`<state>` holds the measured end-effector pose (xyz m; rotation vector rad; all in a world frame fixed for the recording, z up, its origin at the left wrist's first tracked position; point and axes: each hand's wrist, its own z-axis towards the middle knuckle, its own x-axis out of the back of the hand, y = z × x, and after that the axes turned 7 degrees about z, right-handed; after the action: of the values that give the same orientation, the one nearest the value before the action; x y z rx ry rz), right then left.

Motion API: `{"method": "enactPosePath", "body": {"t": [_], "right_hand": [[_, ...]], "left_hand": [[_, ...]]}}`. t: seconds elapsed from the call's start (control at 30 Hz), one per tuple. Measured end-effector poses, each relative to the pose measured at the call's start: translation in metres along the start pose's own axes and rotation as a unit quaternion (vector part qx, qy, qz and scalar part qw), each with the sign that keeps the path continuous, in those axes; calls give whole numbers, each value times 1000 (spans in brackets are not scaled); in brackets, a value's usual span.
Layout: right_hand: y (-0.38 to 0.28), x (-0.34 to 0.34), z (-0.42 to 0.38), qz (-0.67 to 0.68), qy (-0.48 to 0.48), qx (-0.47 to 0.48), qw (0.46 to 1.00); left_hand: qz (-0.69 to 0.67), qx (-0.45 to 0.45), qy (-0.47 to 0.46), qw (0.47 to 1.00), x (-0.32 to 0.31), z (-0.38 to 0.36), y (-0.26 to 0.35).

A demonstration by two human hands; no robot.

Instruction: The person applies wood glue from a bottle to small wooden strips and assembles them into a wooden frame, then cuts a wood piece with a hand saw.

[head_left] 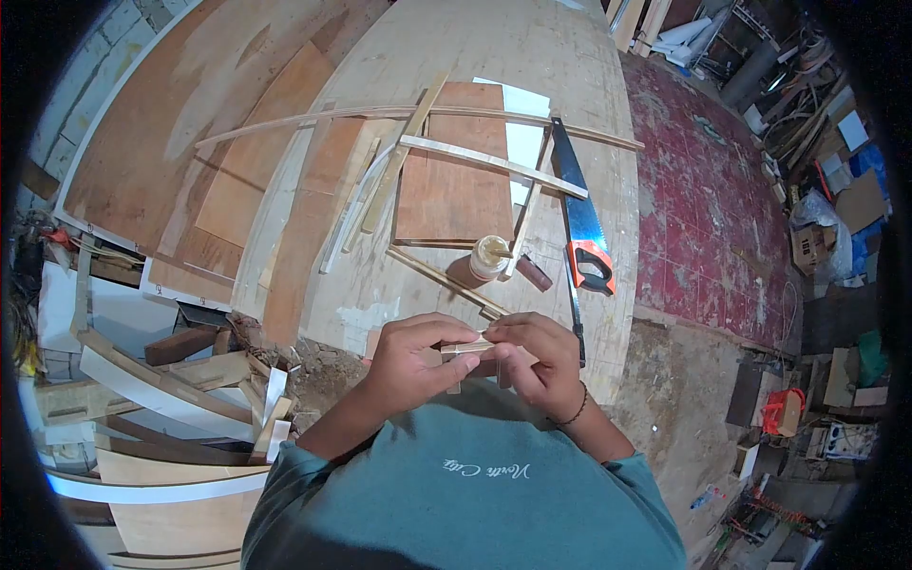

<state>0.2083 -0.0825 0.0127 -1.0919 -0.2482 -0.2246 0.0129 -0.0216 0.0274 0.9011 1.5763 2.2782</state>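
Observation:
Close to my chest, my left hand (pixel 418 353) and my right hand (pixel 537 359) are both closed on small pieces of wood (pixel 465 350). My fingertips nearly meet at the top of the pieces and partly hide them. Just beyond my hands, a thin wooden strip (pixel 442 280) lies on the workbench (pixel 427 57). An open jar (pixel 490 257) with a stick in it stands behind the strip, beside a small dark block (pixel 535 273). A handsaw (pixel 582 214) with an orange and black handle lies to the right.
A brown board (pixel 454 180) lies mid-bench over a white sheet (pixel 527 142), with long wooden strips (pixel 494 163) across it. Large plywood sheets (pixel 180 123) are at the left. Wood offcuts (pixel 171 385) pile up at lower left. Red flooring (pixel 703 199) and clutter lie right.

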Motion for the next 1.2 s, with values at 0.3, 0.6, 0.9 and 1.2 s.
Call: {"method": "enactPosePath", "body": {"t": [0.3, 0.6, 0.9, 1.2], "right_hand": [[0, -4, -5, 382, 8, -191, 904], [4, -1, -5, 361, 36, -201, 910], [0, 1, -7, 333, 33, -221, 916], [-4, 5, -5, 351, 16, -239, 905]], "left_hand": [[-170, 118, 39, 978, -3, -6, -12], [-295, 164, 11, 941, 2, -2, -7], [-71, 46, 70, 994, 1, -2, -17], [-236, 155, 42, 958, 6, -6, -16]]}}
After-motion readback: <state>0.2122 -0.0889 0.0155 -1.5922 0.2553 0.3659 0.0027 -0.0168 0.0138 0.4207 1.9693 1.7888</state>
